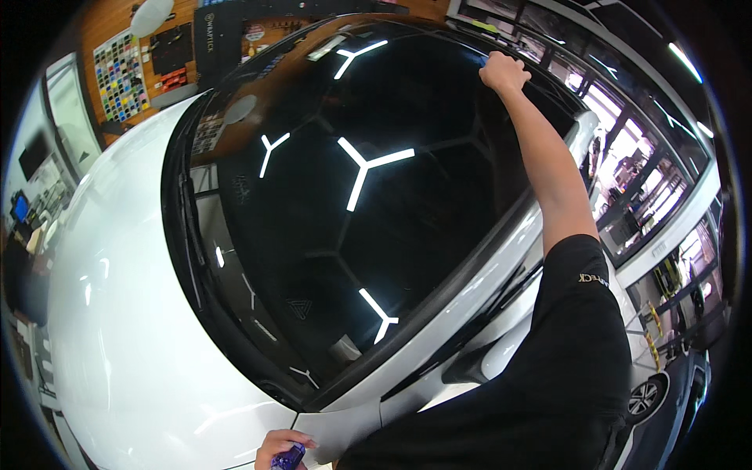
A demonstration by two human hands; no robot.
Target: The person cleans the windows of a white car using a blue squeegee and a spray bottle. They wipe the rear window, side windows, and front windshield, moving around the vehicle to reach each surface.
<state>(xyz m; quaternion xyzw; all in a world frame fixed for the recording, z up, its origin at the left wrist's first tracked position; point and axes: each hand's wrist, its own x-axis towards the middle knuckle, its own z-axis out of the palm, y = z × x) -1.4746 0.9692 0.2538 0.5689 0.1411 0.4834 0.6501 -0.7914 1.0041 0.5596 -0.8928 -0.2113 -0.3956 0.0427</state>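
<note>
Right hand (505, 72) at dark windshield (439, 227), left hand (276, 445) around purple object (289, 457)

A single fisheye view, from the left one of two cameras worn on the person's head, looks down from beside a white car (125, 313). It faces across the dark windscreen (439, 211), close enough for the glass to fill the middle. The left hand (274, 442) appears near, at the lower edge; the right hand (505, 72) is far off, at arm's end. The wide, round frame bends straight edges and reaches a wooden wall (113, 19) far left and windows (611, 110) far right.
</note>
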